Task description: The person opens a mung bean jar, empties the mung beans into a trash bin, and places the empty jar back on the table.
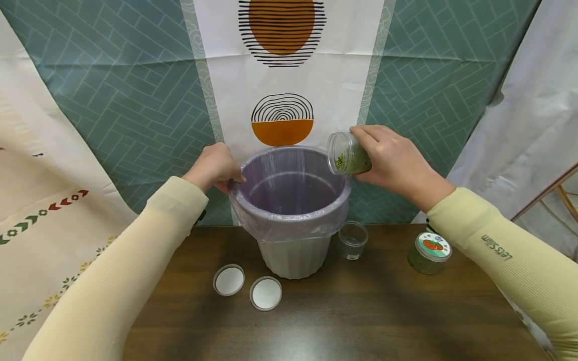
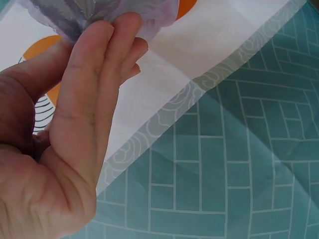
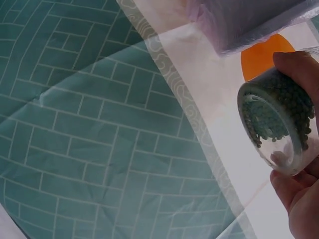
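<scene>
A grey trash can (image 1: 294,258) lined with a translucent purple bag (image 1: 289,228) stands on the brown table. My left hand (image 1: 214,166) pinches its lined rim at the left, thumb inside; the left wrist view shows that hand (image 2: 79,109) with the fingers against the bag. My right hand (image 1: 394,158) grips a clear plastic jar (image 1: 349,154) tipped on its side at the can's right rim, its open mouth facing left. Small green beans (image 1: 340,161) lie along the jar's lower wall. From the right wrist, the jar's base (image 3: 269,124) shows beans gathered on one side.
An open clear jar (image 1: 352,239) stands right of the can. Farther right is a lidded jar (image 1: 430,252) with a tomato label and green contents. Two round lids (image 1: 229,280) lie at the front left of the can. A patterned cloth (image 1: 158,100) hangs behind.
</scene>
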The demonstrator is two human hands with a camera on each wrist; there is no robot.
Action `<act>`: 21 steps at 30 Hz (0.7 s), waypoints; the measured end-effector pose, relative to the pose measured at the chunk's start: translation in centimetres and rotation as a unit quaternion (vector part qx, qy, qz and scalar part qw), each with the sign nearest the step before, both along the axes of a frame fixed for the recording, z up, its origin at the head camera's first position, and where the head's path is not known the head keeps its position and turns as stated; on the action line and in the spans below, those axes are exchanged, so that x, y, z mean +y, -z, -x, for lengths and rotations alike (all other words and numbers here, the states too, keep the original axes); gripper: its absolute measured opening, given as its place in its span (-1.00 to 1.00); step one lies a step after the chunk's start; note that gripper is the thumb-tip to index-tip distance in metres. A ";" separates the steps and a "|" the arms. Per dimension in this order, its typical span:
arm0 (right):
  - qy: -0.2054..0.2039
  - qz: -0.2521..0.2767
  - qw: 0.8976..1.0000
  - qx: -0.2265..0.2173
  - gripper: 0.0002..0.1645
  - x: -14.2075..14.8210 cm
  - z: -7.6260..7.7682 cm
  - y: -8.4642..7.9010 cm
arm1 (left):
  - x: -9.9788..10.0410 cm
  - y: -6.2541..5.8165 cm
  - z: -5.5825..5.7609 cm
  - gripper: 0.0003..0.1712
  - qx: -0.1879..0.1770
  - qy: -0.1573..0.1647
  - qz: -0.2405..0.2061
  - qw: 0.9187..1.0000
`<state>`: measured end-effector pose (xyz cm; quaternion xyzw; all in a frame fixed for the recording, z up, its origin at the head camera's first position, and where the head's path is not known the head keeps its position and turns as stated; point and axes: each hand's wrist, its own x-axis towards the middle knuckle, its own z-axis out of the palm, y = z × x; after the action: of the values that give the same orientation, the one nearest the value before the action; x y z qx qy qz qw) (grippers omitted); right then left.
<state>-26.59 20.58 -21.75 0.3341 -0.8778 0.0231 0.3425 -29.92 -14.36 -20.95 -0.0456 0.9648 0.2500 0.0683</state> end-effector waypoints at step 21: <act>-0.021 -0.046 0.998 0.026 0.12 -0.5 0.5 0.3 | 0.0 0.1 -0.5 -0.60 0.018 -0.003 -0.007 1.000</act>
<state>-27.08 20.12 -22.07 0.3685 -0.8613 -0.0184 0.3492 -29.39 -14.36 -21.05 -0.0437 0.9640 0.2574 0.0501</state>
